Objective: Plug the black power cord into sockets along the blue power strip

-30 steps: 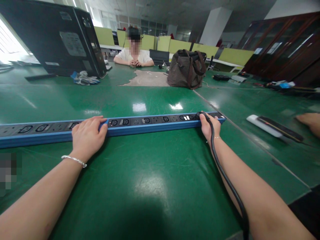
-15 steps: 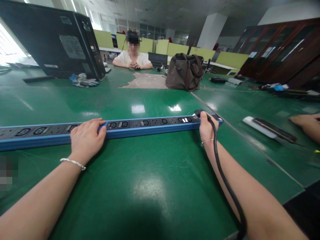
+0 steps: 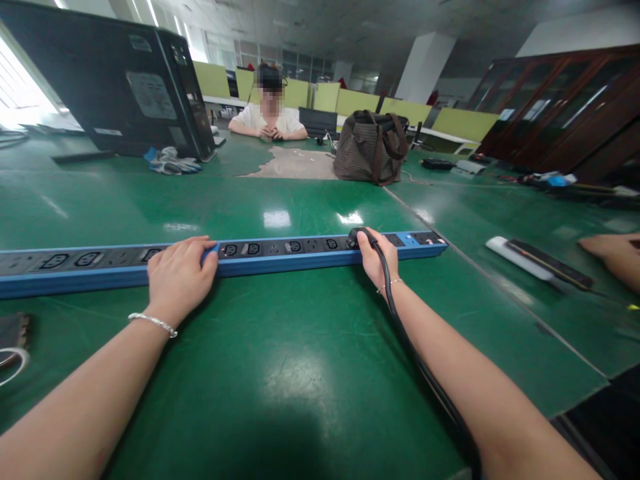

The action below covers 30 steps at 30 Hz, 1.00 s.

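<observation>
A long blue power strip [image 3: 270,267] with a row of black sockets lies across the green table. My left hand [image 3: 183,273] rests over its middle, fingers across the top and thumb along the near side, gripping it. In my right hand [image 3: 375,257] is a black power plug [image 3: 358,235], pinched and held down against the socket face right of the strip's middle. Whether its pins are in a socket is hidden. A thick black cord [image 3: 400,327] runs from the plug along my right forearm towards me.
Further back are a black computer case [image 3: 115,87], gloves [image 3: 173,161] and a brown bag [image 3: 371,148]. Another person [image 3: 269,120] sits at the far side. To the right lie a white and black bar [image 3: 540,260] and another hand [image 3: 613,252].
My right hand has moved left along the strip with the plug, from near its right end to a socket further in. My left hand stays on the strip.
</observation>
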Available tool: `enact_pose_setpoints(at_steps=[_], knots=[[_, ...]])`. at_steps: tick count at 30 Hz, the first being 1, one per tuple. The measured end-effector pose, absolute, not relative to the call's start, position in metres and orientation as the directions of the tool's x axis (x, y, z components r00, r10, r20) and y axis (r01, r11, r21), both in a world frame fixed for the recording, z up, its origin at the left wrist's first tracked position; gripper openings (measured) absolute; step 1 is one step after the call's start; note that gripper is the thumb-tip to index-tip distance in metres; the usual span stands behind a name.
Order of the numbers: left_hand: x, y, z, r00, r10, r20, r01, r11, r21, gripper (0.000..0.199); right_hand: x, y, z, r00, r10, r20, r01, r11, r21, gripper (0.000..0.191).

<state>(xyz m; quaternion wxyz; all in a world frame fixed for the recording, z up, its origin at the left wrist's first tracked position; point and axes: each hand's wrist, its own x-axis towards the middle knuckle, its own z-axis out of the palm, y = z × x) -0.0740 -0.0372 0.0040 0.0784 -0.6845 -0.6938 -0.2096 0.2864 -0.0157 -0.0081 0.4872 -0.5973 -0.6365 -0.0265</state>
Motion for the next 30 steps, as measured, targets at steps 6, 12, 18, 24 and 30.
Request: enact_pose_setpoints(at_steps=[6, 12, 18, 24, 30], knots=[[-0.074, -0.037, 0.005, -0.045, 0.914, 0.404, 0.983, -0.033, 0.183, 0.041, 0.274, -0.02, -0.003, 0.167, 0.732, 0.66, 0.827, 0.261, -0.499, 0.04], [-0.074, -0.037, 0.005, -0.044, 0.917, 0.397, 0.983, -0.032, 0.183, 0.042, 0.261, -0.023, 0.002, 0.243, 0.786, 0.568, 0.867, 0.086, -0.491, 0.038], [-0.075, -0.037, 0.003, -0.026, 0.908, 0.417, 0.983, -0.053, 0.177, 0.041, 0.256, -0.026, -0.006, 0.229, 0.776, 0.588, 0.898, 0.065, -0.435, 0.042], [-0.075, -0.037, 0.002, -0.019, 0.903, 0.429, 0.981, -0.066, 0.183, 0.041, 0.257, -0.032, -0.014, 0.195, 0.787, 0.586, 0.928, 0.045, -0.369, 0.045], [-0.075, -0.037, 0.003, -0.025, 0.906, 0.422, 0.98, -0.061, 0.19, 0.042, 0.259, -0.033, -0.007, 0.179, 0.807, 0.563, 0.949, 0.01, -0.316, 0.043]])
